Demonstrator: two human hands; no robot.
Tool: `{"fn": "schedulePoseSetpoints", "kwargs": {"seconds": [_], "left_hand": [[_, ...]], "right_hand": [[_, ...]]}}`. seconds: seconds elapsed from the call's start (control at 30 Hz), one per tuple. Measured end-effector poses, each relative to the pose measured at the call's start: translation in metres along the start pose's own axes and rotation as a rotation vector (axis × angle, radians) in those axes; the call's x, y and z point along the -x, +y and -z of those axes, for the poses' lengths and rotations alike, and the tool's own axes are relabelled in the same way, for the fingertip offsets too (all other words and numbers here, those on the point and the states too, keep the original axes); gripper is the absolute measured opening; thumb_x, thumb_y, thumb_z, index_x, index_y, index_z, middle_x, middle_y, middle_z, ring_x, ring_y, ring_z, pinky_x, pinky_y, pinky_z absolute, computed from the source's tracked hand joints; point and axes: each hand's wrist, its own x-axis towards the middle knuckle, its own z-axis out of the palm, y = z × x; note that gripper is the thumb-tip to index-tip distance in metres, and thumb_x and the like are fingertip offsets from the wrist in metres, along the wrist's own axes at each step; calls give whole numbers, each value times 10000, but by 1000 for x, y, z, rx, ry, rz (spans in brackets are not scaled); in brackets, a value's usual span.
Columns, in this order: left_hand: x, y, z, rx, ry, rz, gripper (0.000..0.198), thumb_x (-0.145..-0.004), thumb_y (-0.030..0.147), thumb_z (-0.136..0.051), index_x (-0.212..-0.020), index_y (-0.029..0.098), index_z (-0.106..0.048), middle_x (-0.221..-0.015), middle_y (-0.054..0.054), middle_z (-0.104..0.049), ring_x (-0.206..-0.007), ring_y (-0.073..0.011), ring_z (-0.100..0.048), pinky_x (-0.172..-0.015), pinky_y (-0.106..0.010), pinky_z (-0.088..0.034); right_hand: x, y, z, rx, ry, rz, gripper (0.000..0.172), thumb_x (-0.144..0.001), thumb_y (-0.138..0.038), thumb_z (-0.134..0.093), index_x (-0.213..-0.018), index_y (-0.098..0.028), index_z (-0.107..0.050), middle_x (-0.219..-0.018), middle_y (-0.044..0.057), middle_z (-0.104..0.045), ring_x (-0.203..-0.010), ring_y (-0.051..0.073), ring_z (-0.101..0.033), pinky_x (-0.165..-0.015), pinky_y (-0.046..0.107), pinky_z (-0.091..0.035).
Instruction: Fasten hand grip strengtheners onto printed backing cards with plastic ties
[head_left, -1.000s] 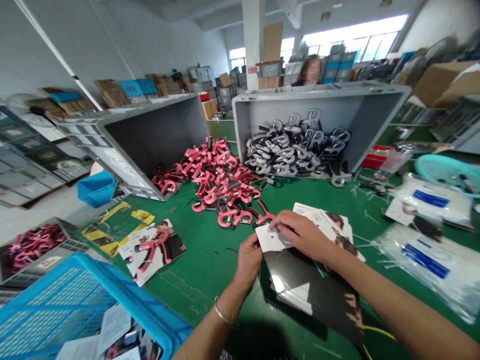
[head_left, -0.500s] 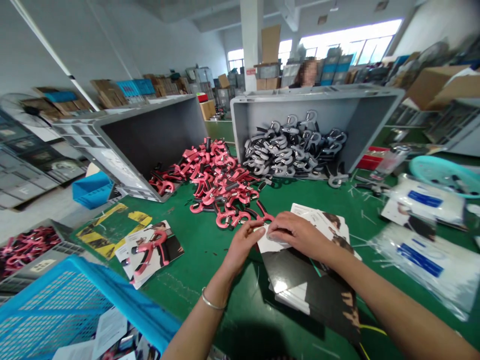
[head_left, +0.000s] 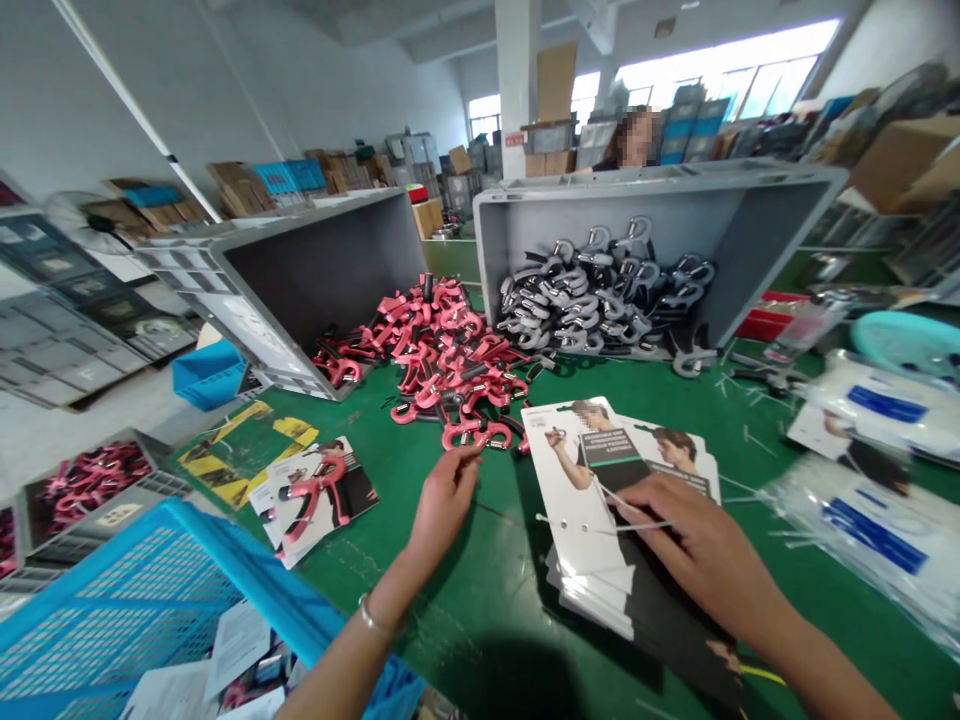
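Observation:
My right hand (head_left: 686, 545) is closed on thin white cable ties (head_left: 634, 512), over a stack of printed cards (head_left: 585, 580). The top card shows a person and has small holes, with the ties lying across it. My left hand (head_left: 448, 497) is empty, fingers reaching forward, slightly curled, with the tips at the front edge of a pile of pink hand grips (head_left: 457, 360). Whether they touch the nearest pink hand grip (head_left: 480, 435) I cannot tell. To the left, another pink hand grip (head_left: 319, 495) lies on a few cards (head_left: 358, 485).
Two grey crates stand tipped towards me; the right crate (head_left: 757, 250) holds grey hand grips (head_left: 592, 300). A blue basket (head_left: 180, 560) is at front left. Bags of cable ties (head_left: 862, 540) and a turquoise basin (head_left: 900, 340) lie right. A person (head_left: 630, 145) is behind the crates.
My hands have moved apart. The left has gone left, off the cards; the right has drawn back with cable ties now showing, uncovering the top card. The view has shifted slightly.

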Motion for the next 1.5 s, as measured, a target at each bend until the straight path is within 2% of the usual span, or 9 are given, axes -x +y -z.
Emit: {"fn": "schedulePoseSetpoints", "kwargs": {"seconds": [0.17, 0.33, 0.53, 0.7, 0.8, 1.13, 1.27, 1.4, 1.5], "left_hand": [[-60, -59, 4, -424, -8, -91, 252, -836, 75, -505, -989, 159, -687, -1344, -189, -551, -1286, -361, -449, -1053, -571, -338], [-69, -58, 22, -402, -61, -193, 68, -813, 220, -655, -856, 197, -702, -1450, -128, -496, -1410, -364, -320, -1135, -540, -263], [-56, 59, 65, 346, 12, -201, 247, -859, 418, -645, -829, 186, -724, -1244, -85, -671, -1190, -283, -589, -1073, -471, -402], [-37, 187, 44, 928, 19, -227, 273, -896, 371, -619, -734, 172, -712, -1013, -38, -731, -1166, -238, -614, -1053, -451, -451], [-27, 213, 28, 1016, -127, -265, 349, -965, 385, -499, -805, 173, -726, -1025, -39, -725, -1117, -228, -643, -1029, -439, -483], [-43, 148, -5, 285, -228, -723, 587, -905, 231, -597, -1455, 252, -394, -1434, -95, -522, -1304, -242, -499, -1096, -396, -398], [-47, 134, -6, 101, -108, -706, 343, -930, 238, -558, -1272, 209, -561, -1189, -92, -670, -1087, -220, -624, -952, -357, -475], [-37, 123, -4, -3, -231, -580, 218, -912, 258, -587, -1120, 208, -627, -1046, -66, -708, -949, -215, -647, -848, -335, -484], [-22, 119, -10, -24, -348, -567, 195, -898, 259, -612, -1086, 216, -641, -1047, -54, -707, -979, -221, -629, -884, -346, -454]], "right_hand": [[-1, -7, -1, 38, -9, -49, 251, -997, -358, -414, -1006, -235, -633, -981, 60, -679, -896, 220, -633, -806, 366, -488], [21, -1, 9, 22, -17, -106, 238, -989, -361, -431, -993, -239, -636, -977, 60, -689, -889, 221, -641, -794, 359, -498], [7, -24, 29, -75, 61, -108, 224, -982, -396, -463, -1096, -262, -601, -930, 36, -698, -768, 183, -649, -705, 303, -490], [-42, -77, 24, 30, 107, 15, 406, -874, -498, -609, -1162, -224, -527, -762, 33, -652, -652, 206, -616, -602, 304, -435], [-49, -82, 23, -11, 190, 39, 239, -917, -408, -530, -1042, -205, -520, -787, 56, -646, -687, 214, -618, -640, 319, -440], [-31, -34, 63, -1274, -309, -316, 385, -910, -635, -359, -831, -261, -399, -402, -139, -303, -289, 58, -83, -264, 154, -171], [-45, -17, 53, -1260, -396, -330, 415, -925, -598, -412, -814, -205, -484, -434, -110, -373, -312, 36, -128, -288, 150, -153], [-36, 1, 45, -952, -318, -417, 364, -917, -547, -516, -1053, -211, -548, -552, -67, -542, -329, 46, -259, -301, 154, -138], [-16, 10, 42, -511, -253, -317, 362, -938, -517, -483, -1158, -248, -586, -740, -2, -661, -442, 99, -489, -387, 201, -359]]}}
